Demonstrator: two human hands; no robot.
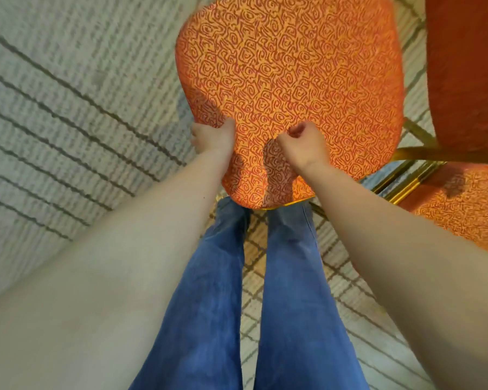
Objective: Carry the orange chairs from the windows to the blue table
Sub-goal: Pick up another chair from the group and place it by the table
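Note:
An orange chair with a swirl-patterned cushion (290, 80) fills the upper middle, seen from straight above, just in front of my legs. My left hand (213, 135) is closed around the cushion's left edge, thumb on top. My right hand (303, 144) is a closed fist pressed against the cushion's near part, with nothing visible inside the fingers. A sliver of gold frame (293, 203) shows under the cushion's near edge. A second orange chair stands at the right, with a plain red-orange back (465, 74) and a patterned seat (462, 212). The blue table is out of sight.
Pale carpet with dark wavy lines (68, 122) covers the floor on the left and under my feet. The second chair's gold metal legs (412, 178) cross close to the first chair's right side. My legs in blue jeans (288, 291) stand right behind the chair.

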